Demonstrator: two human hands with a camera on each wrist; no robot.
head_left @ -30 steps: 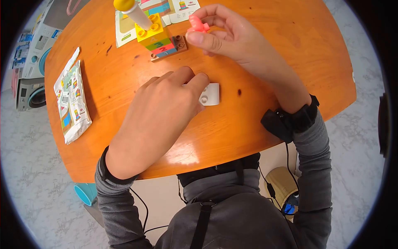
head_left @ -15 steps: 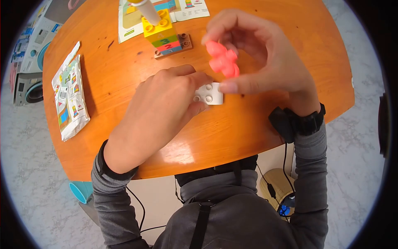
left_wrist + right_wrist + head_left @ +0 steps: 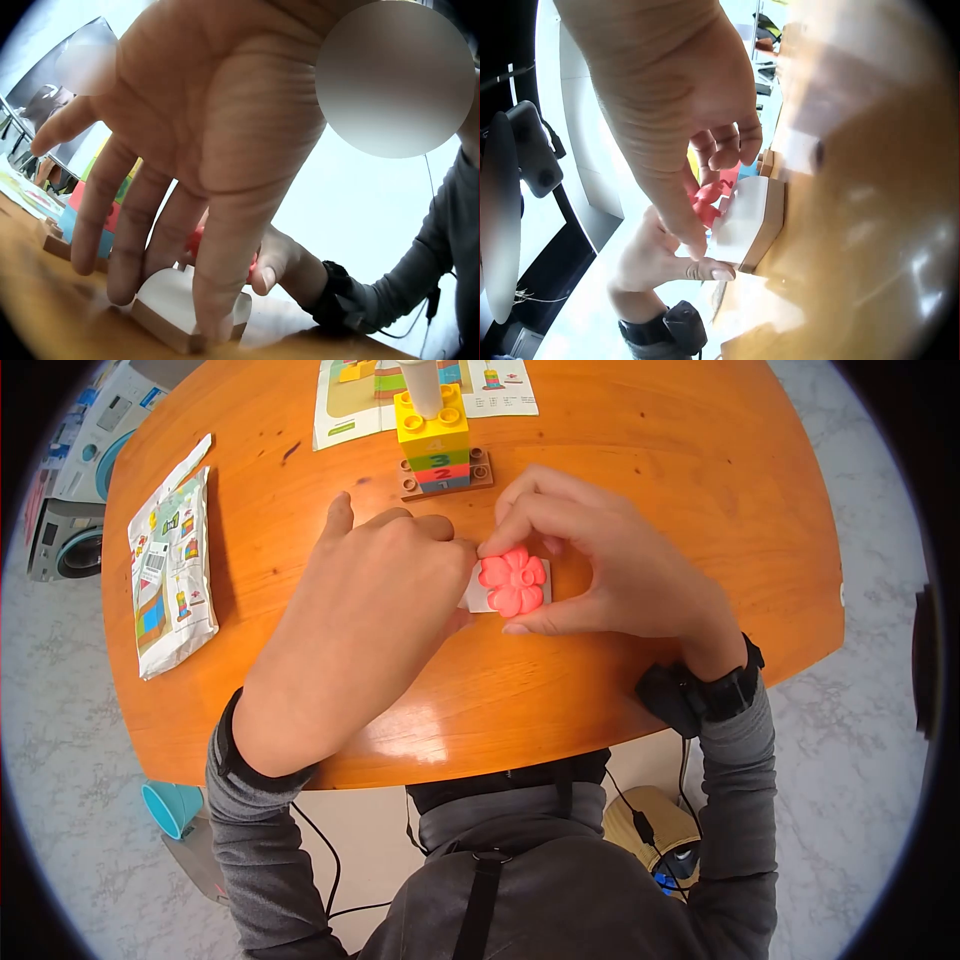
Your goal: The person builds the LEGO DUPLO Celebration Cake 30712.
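A pink flower-shaped piece (image 3: 515, 582) lies over the white building block (image 3: 480, 600), covering much of its studded top in the head view. My right hand (image 3: 625, 565) pinches the flower between thumb and fingers. With its thumb on the near side and fingers on the far side, my left hand (image 3: 370, 615) grips the white block (image 3: 174, 294) low on the table. The left little finger sticks out. In the right wrist view, the flower (image 3: 705, 204) sits against the studded side of the white block (image 3: 742, 217).
Beyond the hands stands a tower of numbered bricks (image 3: 437, 458) on a brown baseplate (image 3: 482, 470), with a white cylinder (image 3: 425, 390) on top. A printed sheet (image 3: 350, 420) lies behind it. At the left is a printed packet (image 3: 175, 575).
My right hand has brought the flower down and toward me, turning it face up over the white block. My left hand stays at the block, its little finger now raised.
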